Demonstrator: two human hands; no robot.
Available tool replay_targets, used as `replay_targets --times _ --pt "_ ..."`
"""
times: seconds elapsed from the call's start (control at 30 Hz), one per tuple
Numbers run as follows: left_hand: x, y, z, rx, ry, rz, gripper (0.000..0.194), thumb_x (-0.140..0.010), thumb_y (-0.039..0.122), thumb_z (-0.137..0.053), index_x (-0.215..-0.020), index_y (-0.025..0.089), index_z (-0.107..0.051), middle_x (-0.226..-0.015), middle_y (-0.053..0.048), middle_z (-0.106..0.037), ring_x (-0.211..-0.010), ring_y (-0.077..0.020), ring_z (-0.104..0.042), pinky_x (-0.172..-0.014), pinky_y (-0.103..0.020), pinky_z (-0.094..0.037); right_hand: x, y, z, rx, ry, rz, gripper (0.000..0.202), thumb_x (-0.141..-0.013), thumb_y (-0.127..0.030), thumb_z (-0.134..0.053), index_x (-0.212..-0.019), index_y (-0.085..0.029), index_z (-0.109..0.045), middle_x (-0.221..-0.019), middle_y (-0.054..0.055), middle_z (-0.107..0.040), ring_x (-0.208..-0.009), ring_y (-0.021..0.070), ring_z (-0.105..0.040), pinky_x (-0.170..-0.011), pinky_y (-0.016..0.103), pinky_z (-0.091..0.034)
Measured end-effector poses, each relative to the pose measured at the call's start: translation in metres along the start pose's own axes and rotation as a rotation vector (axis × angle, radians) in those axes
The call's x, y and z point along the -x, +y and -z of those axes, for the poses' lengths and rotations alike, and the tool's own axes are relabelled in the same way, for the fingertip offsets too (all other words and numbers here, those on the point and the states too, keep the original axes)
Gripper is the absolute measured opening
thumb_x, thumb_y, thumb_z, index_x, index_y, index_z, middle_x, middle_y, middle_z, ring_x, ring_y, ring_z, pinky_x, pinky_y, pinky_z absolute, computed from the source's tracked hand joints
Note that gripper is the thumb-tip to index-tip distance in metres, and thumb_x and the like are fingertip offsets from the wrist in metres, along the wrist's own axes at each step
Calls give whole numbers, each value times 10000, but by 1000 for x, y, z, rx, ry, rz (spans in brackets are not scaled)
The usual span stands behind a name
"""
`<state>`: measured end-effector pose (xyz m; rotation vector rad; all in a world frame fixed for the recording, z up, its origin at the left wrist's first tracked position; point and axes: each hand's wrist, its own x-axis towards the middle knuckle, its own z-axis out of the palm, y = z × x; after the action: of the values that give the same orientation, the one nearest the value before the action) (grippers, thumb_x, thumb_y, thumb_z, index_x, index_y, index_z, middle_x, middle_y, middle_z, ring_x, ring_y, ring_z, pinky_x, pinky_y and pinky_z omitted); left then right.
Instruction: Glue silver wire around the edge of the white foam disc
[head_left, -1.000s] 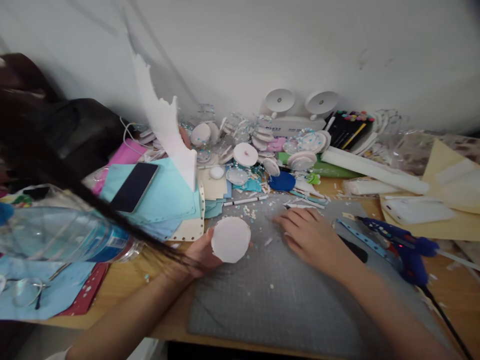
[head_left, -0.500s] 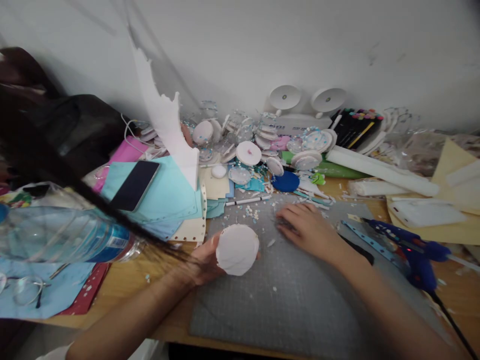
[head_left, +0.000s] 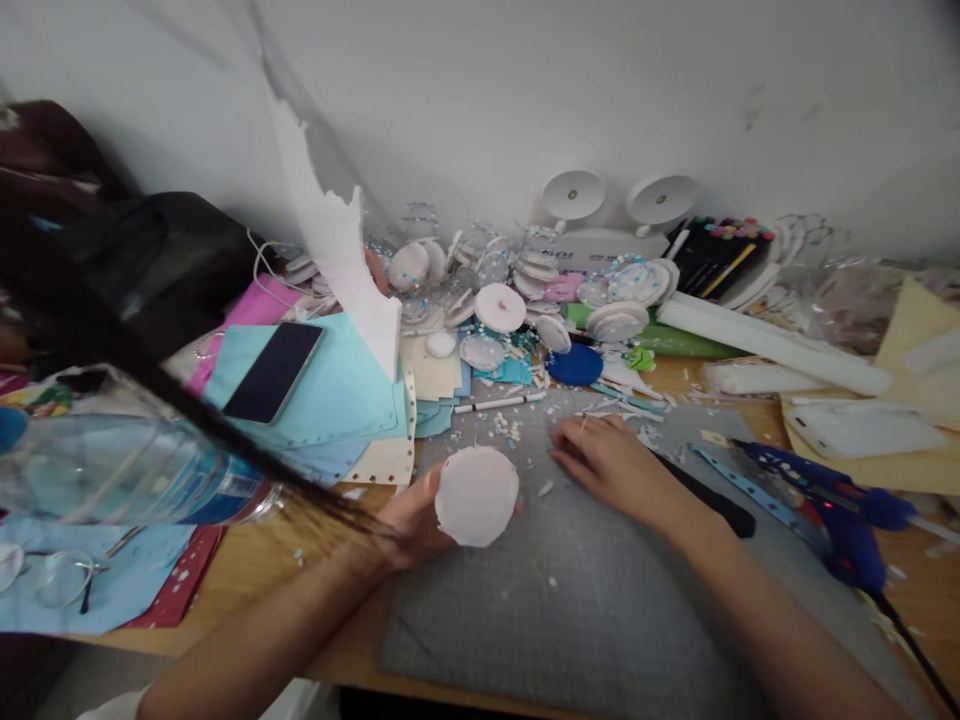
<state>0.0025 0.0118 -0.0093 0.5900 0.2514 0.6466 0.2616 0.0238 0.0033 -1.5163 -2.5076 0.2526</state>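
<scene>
A round white disc [head_left: 477, 497] with a slightly ragged edge is held in my left hand [head_left: 417, 520], its flat face turned up toward the camera. The thumb shows at the disc's left edge, and the other fingers are mostly hidden behind it. My right hand [head_left: 600, 458] rests low over the grey cutting mat [head_left: 570, 620], right of the disc, fingers curled and pressed together. Whether anything small is under those fingers is hidden. Scattered paper bits [head_left: 507, 428] and a striped stick [head_left: 498, 403] lie just beyond, near the right fingertips.
A blue glue gun [head_left: 840, 500] lies at the right. Behind the mat stand several white discs [head_left: 500, 307] with beaded rings and a holder of markers [head_left: 724, 250]. At the left are a phone [head_left: 274, 372], coloured paper, a plastic bottle [head_left: 150, 470] and glasses [head_left: 66, 578].
The view has shifted slightly. My right hand's fingers are a little more drawn together on the mat. My left hand still holds the disc in nearly the same place.
</scene>
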Motion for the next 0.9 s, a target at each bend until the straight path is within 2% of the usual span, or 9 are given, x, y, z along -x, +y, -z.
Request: replay_targets --times 0.13,0.2,0.27,0.33,0.4,0.47,0.57,0.73,0.9 --pt "-2 3 -6 19 22 -31 561 -667 584 -709 -1081 207 -665 -995 -84 -699 -945 -246 -647 -836 -308 -435 -1 -3 9 -68 51 -31 177 -940 -242 -396 -810 -203 -509 -796 46 -599 -767 199 -551 -709 337 -373" --pt "-2 3 -7 36 23 -32 547 -673 572 -712 -1080 209 -668 -1004 -74 -696 -930 -232 -653 -851 -309 -434 3 -8 20 -238 131 -102 201 -959 -271 -361 -830 -212 -503 -750 26 -571 -727 179 -534 -686 318 -381" --pt "-2 3 -7 46 23 -35 539 -689 566 -703 -1083 199 -668 -1023 -79 -690 -927 -225 -651 -830 -299 -441 8 -15 30 -608 249 -179 214 -963 -309 -364 -825 -226 -505 -657 -10 -506 -639 154 -492 -626 293 -373" --pt "-2 3 -7 43 29 -35 570 -688 572 -699 -1091 170 -666 -1018 -98 -689 -907 -222 -648 -783 -282 -453 14 -26 37 -1100 335 -175 239 -954 -354 -378 -784 -241 -503 -536 -50 -389 -509 130 -393 -545 276 -334" --pt "-3 3 -8 22 28 -26 637 -665 586 -709 -1118 141 -655 -996 -116 -690 -867 -218 -646 -706 -255 -456 18 -38 38 -1505 321 -100 293 -949 -377 -360 -714 -247 -478 -445 -76 -247 -408 113 -242 -475 265 -277" --pt "-4 4 -8 -2 16 -9 693 -646 600 -714 -1154 135 -637 -971 -127 -693 -830 -214 -644 -640 -234 -446 22 -48 36 -1756 254 -46 333 -943 -377 -343 -656 -242 -445 -403 -84 -166 -367 104 -138 -432 261 -238" --pt "-3 6 -8 -34 -6 8 713 -646 607 -708 -1176 138 -620 -937 -141 -694 -793 -217 -644 -603 -228 -439 26 -58 30 -1915 202 7 356 -923 -380 -358 -603 -229 -397 -370 -84 -156 -330 94 -115 -400 262 -208" --pt "0 5 -6 -44 -20 84 756 -617 607 -723 -1189 128 -595 -965 -172 -683 -759 -231 -650 -585 -238 -444 32 -63 22 -1997 223 95 398 -905 -371 -386 -546 -218 -308 -333 -81 -162 -289 89 -139 -371 268 -191" --pt "2 3 -5 19 -66 193 712 -603 558 -755 -1175 160 -607 -1001 -158 -688 -801 -258 -660 -630 -277 -472 43 -64 7 -1967 213 36 444 -856 -512 -459 -511 -242 -389 -300 -91 -202 -262 83 -166 -370 263 -222"
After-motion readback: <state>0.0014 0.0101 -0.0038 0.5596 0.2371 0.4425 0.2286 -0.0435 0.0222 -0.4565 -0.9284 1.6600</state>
